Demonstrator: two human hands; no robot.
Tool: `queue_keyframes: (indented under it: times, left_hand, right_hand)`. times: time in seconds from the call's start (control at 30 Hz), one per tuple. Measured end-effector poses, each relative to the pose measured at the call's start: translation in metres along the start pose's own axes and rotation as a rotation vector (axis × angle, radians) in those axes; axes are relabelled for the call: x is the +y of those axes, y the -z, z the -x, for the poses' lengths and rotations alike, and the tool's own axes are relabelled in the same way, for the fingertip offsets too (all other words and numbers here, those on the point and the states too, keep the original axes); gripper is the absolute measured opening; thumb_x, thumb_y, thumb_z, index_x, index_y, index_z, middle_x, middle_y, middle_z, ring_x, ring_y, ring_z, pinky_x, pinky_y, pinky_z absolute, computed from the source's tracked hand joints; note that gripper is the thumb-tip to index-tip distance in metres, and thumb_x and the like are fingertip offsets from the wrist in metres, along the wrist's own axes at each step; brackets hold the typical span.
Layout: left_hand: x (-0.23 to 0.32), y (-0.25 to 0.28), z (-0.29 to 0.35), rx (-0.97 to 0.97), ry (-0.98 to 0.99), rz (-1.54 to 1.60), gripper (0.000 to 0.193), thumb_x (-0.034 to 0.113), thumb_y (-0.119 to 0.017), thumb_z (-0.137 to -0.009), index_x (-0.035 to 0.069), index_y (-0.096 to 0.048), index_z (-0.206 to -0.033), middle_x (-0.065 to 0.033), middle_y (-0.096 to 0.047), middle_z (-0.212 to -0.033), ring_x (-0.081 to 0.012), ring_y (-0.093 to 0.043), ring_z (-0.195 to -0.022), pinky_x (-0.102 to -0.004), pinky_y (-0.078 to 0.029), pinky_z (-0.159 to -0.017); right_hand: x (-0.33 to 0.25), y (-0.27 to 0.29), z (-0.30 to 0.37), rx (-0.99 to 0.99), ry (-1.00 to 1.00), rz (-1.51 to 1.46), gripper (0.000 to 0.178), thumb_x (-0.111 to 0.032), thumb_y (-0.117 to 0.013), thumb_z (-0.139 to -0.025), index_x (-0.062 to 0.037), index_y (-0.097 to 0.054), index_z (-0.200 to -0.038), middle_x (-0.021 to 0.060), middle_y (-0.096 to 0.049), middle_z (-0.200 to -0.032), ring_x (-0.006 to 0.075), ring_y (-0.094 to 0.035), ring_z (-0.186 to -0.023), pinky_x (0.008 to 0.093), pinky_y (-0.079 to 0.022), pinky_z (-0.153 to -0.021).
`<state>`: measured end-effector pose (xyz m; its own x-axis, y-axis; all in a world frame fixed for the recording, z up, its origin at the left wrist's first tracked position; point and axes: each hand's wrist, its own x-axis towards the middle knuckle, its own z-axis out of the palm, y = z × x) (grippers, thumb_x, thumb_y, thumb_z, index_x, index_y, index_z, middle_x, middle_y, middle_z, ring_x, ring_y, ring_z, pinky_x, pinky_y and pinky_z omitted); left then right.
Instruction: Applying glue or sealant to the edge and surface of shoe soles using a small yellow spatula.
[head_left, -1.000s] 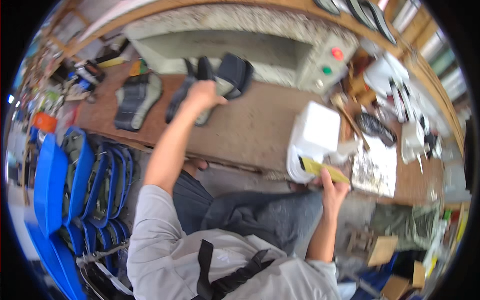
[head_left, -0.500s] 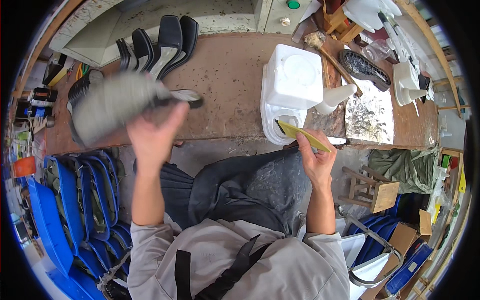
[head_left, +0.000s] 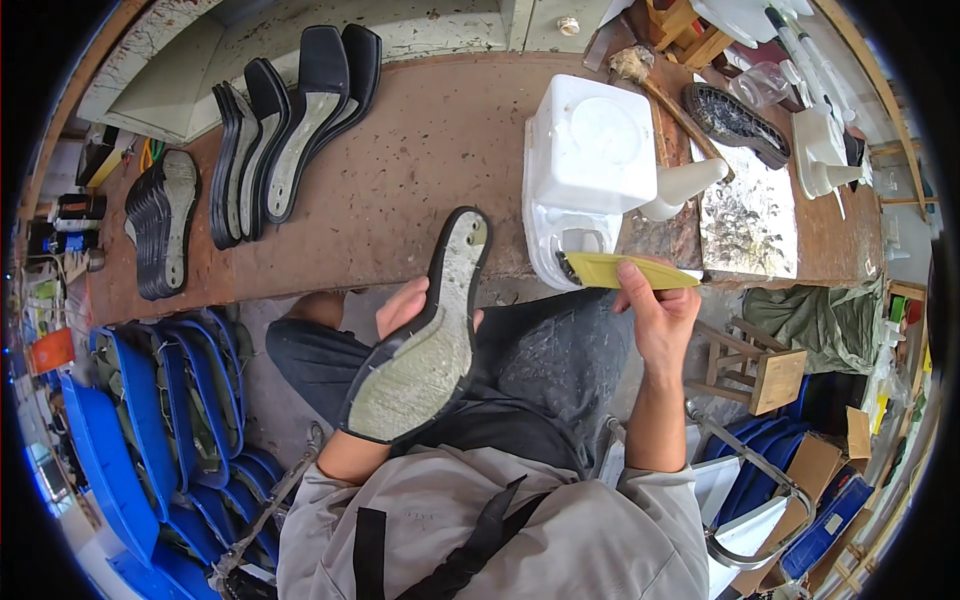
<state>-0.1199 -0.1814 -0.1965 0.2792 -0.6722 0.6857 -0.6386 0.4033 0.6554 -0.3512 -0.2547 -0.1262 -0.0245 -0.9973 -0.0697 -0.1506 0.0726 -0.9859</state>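
My left hand (head_left: 402, 307) grips a shoe sole (head_left: 425, 355) from behind, thumb and fingers at its narrow waist. The sole has a black rim and a pale, rough face turned up, with its heel end pointing away from me. Most of that hand is hidden by the sole. In my right hand (head_left: 657, 318) is a brush (head_left: 615, 271) with a flat yellow-green handle, pinched under the thumb. Its dark tip lies at the opening of a white plastic container (head_left: 545, 255) on the table edge. The brush and sole are apart.
Black soles (head_left: 320, 120) lean in rows at the table's far left, beside a smaller stack (head_left: 165, 220). To the right are a white bottle (head_left: 680, 192), a hammer-like wooden stick (head_left: 680, 110), a dark outsole (head_left: 735, 125) and stained paper (head_left: 745, 220). A wooden stool (head_left: 775, 380) stands below.
My left hand has brought the sole from the stacks at the left to in front of me, pale face up. The brush has turned flatter at the container.
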Motion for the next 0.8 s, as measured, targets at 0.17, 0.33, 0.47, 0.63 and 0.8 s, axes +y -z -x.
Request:
queue_keyframes:
  times: [0.17, 0.33, 0.47, 0.63, 0.8]
  left_hand:
    - [0.02, 0.012, -0.009, -0.052, -0.056, 0.19, 0.056, 0.001, -0.083, -0.064, -0.004, -0.051, -0.109, -0.0146, -0.063, -0.098, -0.023, -0.065, -0.089, -0.0252, -0.049, -0.081]
    - [0.068, 0.045, -0.025, -0.35, 0.791, 0.568, 0.047, -0.004, -0.079, -0.065, -0.006, -0.058, -0.107, -0.0141, -0.065, -0.096, -0.0179, -0.066, -0.086, -0.0184, -0.051, -0.072]
    - [0.1, 0.057, -0.034, -0.227, 1.252, 1.031, 0.034, 0.001, -0.075, -0.072, -0.005, -0.064, -0.104, -0.0079, -0.066, -0.103, -0.0059, -0.063, -0.087, -0.0109, -0.049, -0.066]
    - [0.118, 0.06, -0.035, -0.204, 1.24, 1.305, 0.038, 0.0, -0.067, -0.08, -0.007, -0.057, -0.116, -0.006, -0.068, -0.103, -0.0011, -0.062, -0.076, -0.0085, -0.048, -0.059]
    - [0.119, 0.06, -0.019, -0.18, 1.088, 1.416, 0.039, 0.0, -0.06, -0.085, -0.01, -0.052, -0.122, -0.0091, -0.07, -0.095, -0.0055, -0.064, -0.07, -0.0117, -0.051, -0.061]
  right_hand:
    - [-0.041, 0.002, 0.026, -0.069, 0.011, -0.281, 0.013, -0.005, -0.066, -0.086, 0.0076, -0.065, -0.091, 0.0111, -0.065, -0.071, 0.0132, -0.054, -0.047, 0.0236, -0.041, -0.045]
    - [-0.067, -0.023, 0.051, -0.044, 0.301, -0.25, 0.012, -0.005, -0.063, -0.087, 0.0071, -0.064, -0.09, 0.0124, -0.065, -0.069, 0.0134, -0.056, -0.051, 0.0253, -0.043, -0.049]
    - [-0.078, -0.034, 0.053, -0.073, 0.451, -0.125, 0.008, 0.0, -0.064, -0.085, 0.007, -0.064, -0.089, 0.0112, -0.065, -0.069, 0.0125, -0.057, -0.054, 0.0248, -0.044, -0.052]
    - [-0.092, -0.033, 0.05, -0.024, 0.577, -0.037, 0.007, 0.003, -0.064, -0.084, 0.0071, -0.064, -0.089, 0.0116, -0.065, -0.07, 0.0129, -0.058, -0.054, 0.0246, -0.046, -0.051]
    - [-0.103, -0.022, 0.048, -0.005, 0.705, 0.077, 0.006, 0.003, -0.065, -0.083, 0.0058, -0.065, -0.088, 0.0111, -0.066, -0.07, 0.0147, -0.059, -0.054, 0.025, -0.047, -0.051]
